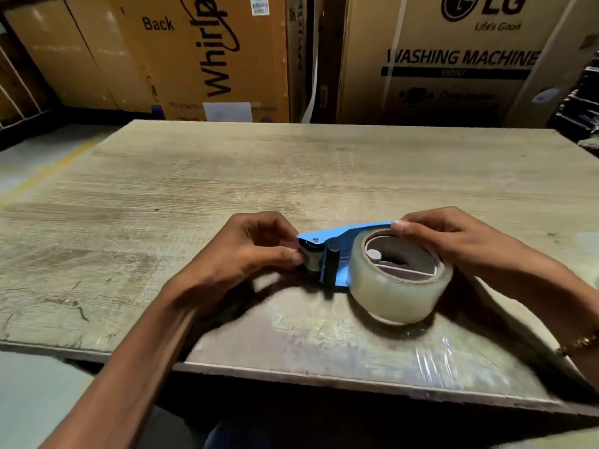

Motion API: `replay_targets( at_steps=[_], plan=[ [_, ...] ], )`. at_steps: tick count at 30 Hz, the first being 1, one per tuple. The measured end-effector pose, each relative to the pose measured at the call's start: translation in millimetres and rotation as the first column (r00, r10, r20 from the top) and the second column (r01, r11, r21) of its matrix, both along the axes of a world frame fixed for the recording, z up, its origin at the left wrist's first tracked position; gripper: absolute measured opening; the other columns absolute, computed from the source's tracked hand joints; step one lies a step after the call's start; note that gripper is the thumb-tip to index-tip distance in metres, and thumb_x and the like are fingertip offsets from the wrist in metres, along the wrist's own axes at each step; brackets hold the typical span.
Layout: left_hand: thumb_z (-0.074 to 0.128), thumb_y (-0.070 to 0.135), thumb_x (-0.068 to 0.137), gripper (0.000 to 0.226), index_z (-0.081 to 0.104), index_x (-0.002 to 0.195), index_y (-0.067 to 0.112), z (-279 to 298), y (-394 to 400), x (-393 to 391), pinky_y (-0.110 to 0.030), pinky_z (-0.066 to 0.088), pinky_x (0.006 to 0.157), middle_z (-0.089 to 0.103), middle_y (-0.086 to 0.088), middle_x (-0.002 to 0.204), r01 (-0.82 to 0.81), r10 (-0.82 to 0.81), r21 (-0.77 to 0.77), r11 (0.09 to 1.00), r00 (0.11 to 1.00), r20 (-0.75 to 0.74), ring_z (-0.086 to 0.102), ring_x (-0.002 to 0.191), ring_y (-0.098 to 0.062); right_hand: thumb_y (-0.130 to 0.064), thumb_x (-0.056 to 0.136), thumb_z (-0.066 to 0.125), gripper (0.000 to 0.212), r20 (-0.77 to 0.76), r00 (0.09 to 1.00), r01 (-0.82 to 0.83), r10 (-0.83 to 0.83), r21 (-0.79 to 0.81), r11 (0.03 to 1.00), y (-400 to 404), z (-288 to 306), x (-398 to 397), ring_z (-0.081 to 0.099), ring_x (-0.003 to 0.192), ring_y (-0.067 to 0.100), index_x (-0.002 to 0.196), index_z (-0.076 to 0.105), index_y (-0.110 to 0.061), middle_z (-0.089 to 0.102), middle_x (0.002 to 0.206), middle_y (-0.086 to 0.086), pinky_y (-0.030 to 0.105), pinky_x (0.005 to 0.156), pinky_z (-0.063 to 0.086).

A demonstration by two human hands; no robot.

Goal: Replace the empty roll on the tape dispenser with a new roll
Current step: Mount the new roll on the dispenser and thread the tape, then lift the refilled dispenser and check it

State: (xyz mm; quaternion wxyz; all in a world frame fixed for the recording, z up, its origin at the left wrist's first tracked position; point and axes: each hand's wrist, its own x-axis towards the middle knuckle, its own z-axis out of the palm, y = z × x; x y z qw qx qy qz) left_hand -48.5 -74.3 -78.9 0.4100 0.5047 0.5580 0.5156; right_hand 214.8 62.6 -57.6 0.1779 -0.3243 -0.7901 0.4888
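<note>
A blue tape dispenser (348, 236) lies on its side on the wooden table (227, 176). A full roll of clear tape (400, 291) sits on its hub, with the grey hub centre showing inside the brown core. My left hand (249, 251) pinches the dispenser's front end at the metal roller beside a black post. My right hand (453, 243) curls over the far rim of the roll and the blue plate's back edge. No empty roll is in sight.
Large cardboard appliance boxes (207, 53) stand close behind the table. A patch of clear film (434, 358) lies stuck on the table's near right corner. The table's front edge runs just below my forearms.
</note>
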Motion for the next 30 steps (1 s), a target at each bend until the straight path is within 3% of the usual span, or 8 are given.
replay_targets(
  at_steps=[8,11,14,18,21,25,28,30],
  plan=[
    [0.077,0.003,0.059,0.011,0.076,0.064,0.013,52.3,31.6,-18.4,-0.023,0.055,0.063,0.072,-0.003,0.069,0.127,-0.101,-0.068,0.99,0.949,0.3,0.069,0.065,-0.012,-0.029,0.089,0.06,0.028,-0.097,0.99,0.041,-0.104,-0.508,0.86,7.7,33.7,-10.6,0.056,0.056,0.011,0.073,0.075,-0.013,0.064,0.069,0.005,0.018,0.047,0.039],
    [0.072,0.011,0.06,0.007,0.077,0.064,0.015,83.2,36.4,-21.0,-0.017,0.053,0.06,0.071,0.002,0.067,0.158,-0.087,-0.161,0.974,0.923,0.376,0.067,0.063,-0.006,-0.034,0.08,0.076,0.016,-0.108,0.973,0.053,-0.205,-0.759,0.649,-4.7,50.7,-9.2,0.062,0.06,0.014,0.074,0.075,-0.019,0.066,0.074,0.005,0.026,0.056,0.045],
    [0.073,0.007,0.075,0.006,0.078,0.078,0.011,115.2,43.0,-24.4,-0.021,0.055,0.073,0.074,-0.003,0.082,0.263,-0.165,-0.237,0.935,0.916,0.365,0.07,0.08,-0.011,-0.036,0.046,0.098,0.053,-0.162,0.932,-0.008,-0.326,-0.905,0.426,-15.5,73.3,-4.1,0.074,0.077,0.018,0.091,0.08,-0.013,0.077,0.091,0.007,0.029,0.067,0.059],
    [0.061,0.005,0.091,0.013,0.074,0.095,0.003,153.7,53.8,-18.8,-0.026,0.054,0.081,0.073,-0.007,0.094,0.379,-0.231,-0.311,0.871,0.877,0.422,0.068,0.09,-0.017,-0.031,0.041,0.102,0.064,-0.155,0.9,-0.04,-0.406,-0.96,0.278,-25.4,112.4,3.3,0.076,0.08,0.024,0.094,0.079,-0.004,0.078,0.096,0.015,0.032,0.07,0.061],
    [0.056,0.008,0.095,0.016,0.071,0.099,0.004,177.8,64.1,-6.3,-0.027,0.054,0.078,0.071,-0.01,0.088,0.393,-0.208,-0.315,0.864,0.848,0.488,0.066,0.082,-0.018,-0.033,0.055,0.098,0.05,-0.161,0.891,-0.037,-0.424,-0.958,0.285,-29.6,134.2,11.0,0.072,0.073,0.025,0.09,0.078,-0.003,0.076,0.09,0.015,0.032,0.071,0.059],
    [0.056,0.013,0.098,0.014,0.069,0.097,0.01,202.8,79.3,8.1,-0.027,0.052,0.076,0.073,-0.008,0.085,-0.021,0.096,-0.292,0.956,0.965,0.246,0.064,0.078,-0.018,-0.03,0.086,0.066,0.03,-0.135,0.866,0.056,-0.481,-0.931,0.361,-29.0,154.8,20.4,0.071,0.072,0.02,0.091,0.078,-0.003,0.076,0.09,0.013,0.029,0.069,0.054],
    [0.06,0.018,0.097,0.016,0.068,0.084,0.013,213.0,70.8,17.4,-0.026,0.044,0.06,0.067,-0.001,0.067,-0.459,0.491,-0.243,0.855,0.867,0.088,0.055,0.062,-0.016,-0.032,0.088,0.064,0.033,-0.11,0.829,0.141,-0.548,-0.907,0.396,-24.9,159.1,30.7,0.07,0.082,0.02,0.105,0.075,-0.005,0.076,0.101,0.012,0.031,0.073,0.049],
    [0.058,0.028,0.098,0.029,0.066,0.08,0.007,216.4,54.6,34.4,-0.028,0.041,0.057,0.064,-0.002,0.062,-0.511,0.519,-0.283,0.812,0.853,-0.05,0.053,0.057,-0.015,-0.032,0.092,0.062,0.03,-0.095,0.807,0.217,-0.582,-0.87,0.442,-22.1,160.8,38.3,0.062,0.079,0.024,0.099,0.079,-0.008,0.076,0.1,0.013,0.031,0.069,0.046]
  ],
)
